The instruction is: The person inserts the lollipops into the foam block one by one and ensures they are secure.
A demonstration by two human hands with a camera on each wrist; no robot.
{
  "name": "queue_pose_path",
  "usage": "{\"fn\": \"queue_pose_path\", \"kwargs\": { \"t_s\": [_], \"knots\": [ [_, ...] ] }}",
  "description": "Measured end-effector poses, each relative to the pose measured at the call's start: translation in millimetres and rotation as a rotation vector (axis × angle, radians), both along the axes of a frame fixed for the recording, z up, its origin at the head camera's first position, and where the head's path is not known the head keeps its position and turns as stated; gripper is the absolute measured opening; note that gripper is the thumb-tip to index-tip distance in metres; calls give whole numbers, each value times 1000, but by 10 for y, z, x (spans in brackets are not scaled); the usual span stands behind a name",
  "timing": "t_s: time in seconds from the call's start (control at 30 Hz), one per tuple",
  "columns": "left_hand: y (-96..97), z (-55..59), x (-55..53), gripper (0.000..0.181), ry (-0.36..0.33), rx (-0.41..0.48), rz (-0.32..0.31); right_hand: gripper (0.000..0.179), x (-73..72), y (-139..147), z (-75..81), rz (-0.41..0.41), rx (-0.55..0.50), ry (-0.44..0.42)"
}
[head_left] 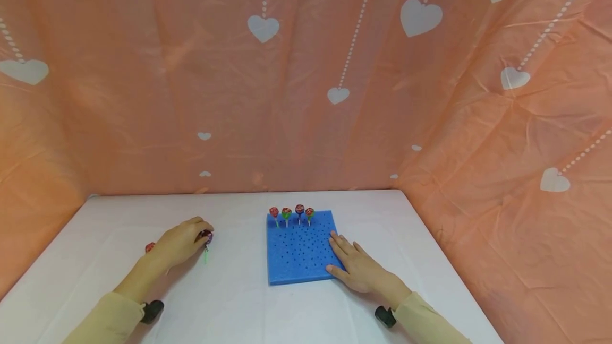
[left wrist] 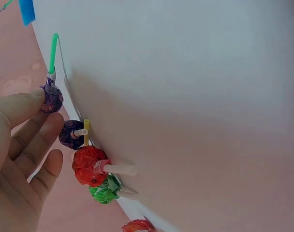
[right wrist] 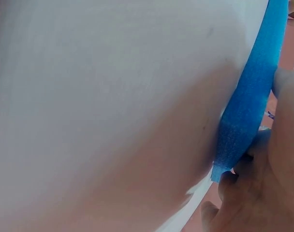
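Observation:
My left hand (head_left: 179, 243) pinches a purple-wrapped lollipop (left wrist: 52, 98) by its candy head between thumb and fingers, its green stick (head_left: 205, 256) pointing away from the palm. Close by that hand, in the left wrist view, lie another purple lollipop (left wrist: 71, 135), a red lollipop (left wrist: 90, 166) and a green lollipop (left wrist: 104, 190). My right hand (head_left: 358, 267) rests with outstretched fingers on the right edge of a blue foam block (head_left: 298, 248) full of small holes. Several lollipops, among them a purple one (head_left: 299, 209), stand upright in a row along the block's far edge.
A white cloth covers the table (head_left: 229, 301). Orange sheeting with white hearts (head_left: 306, 137) hangs behind it and at both sides. Another red lollipop head (head_left: 150, 247) shows beside the left wrist. Each wrist wears a black camera (head_left: 152, 311).

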State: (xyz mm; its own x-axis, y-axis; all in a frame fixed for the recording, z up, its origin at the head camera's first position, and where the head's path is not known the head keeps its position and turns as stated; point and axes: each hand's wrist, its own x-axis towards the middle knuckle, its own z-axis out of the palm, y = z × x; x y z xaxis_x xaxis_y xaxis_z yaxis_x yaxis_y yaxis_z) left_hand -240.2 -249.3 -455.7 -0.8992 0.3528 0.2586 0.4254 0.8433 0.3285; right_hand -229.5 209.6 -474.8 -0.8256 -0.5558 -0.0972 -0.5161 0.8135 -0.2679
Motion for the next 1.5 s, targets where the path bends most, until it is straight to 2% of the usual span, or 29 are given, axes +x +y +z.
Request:
{"fn": "queue_pose_path", "kwargs": {
  "t_s": [0.27, 0.7, 0.77, 1.03, 1.23, 1.37, 1.5],
  "knots": [
    [24, 10, 23, 19, 82, 1, 8, 79, 8, 4, 3, 7, -4, 7],
    [122, 62, 54, 21, 82, 98, -20, 79, 10, 1, -20, 2, -8, 8],
    [145, 67, 50, 20, 110, 112, -30, 79, 9, 2, -22, 3, -11, 9],
    [318, 120, -15, 29, 322, 176, -142, 79, 7, 4, -22, 3, -10, 13],
    [501, 187, -82, 34, 435, 270, -194, 78, 18, 7, -7, 3, -8, 3],
    [625, 221, -132, 35, 471, 325, -198, 79, 19, 2, 0, -1, -1, -3],
    [744, 245, -189, 34, 467, 357, -198, 78, 19, -5, 8, -4, -10, -2]
  ]
}}
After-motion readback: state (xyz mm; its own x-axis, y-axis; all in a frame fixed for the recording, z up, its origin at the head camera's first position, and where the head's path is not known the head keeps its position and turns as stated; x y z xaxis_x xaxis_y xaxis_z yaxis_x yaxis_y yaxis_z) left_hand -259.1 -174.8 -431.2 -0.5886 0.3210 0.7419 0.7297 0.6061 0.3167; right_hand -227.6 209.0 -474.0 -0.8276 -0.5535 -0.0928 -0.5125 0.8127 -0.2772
